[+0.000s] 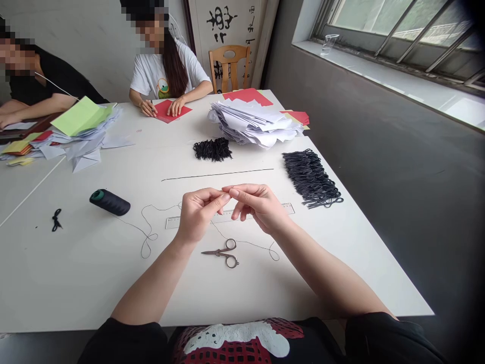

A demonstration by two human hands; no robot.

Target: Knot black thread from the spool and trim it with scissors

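Over a clear ruler point(172, 222), my left hand point(199, 210) and my right hand point(257, 202) meet fingertip to fingertip, both pinched closed on a thin black thread point(149, 235). The bit between the fingertips is mostly hidden. The thread runs from a black spool point(109, 202) lying on its side at left up to my left hand. Another length hangs below my hands and trails right across the table in a small loop. Small metal scissors point(223, 252) lie just below, blades pointing left. Beyond my hands a straight black cord point(215, 175) is stretched out on the table.
Bundles of black looped cords point(310, 177) lie at right, with a smaller black bundle point(212, 149) farther back. A white paper stack point(257, 124) stands behind. One small black knotted cord point(56, 220) is at left. Across the white table point(76, 283), two people sit; one handles red paper point(170, 111).
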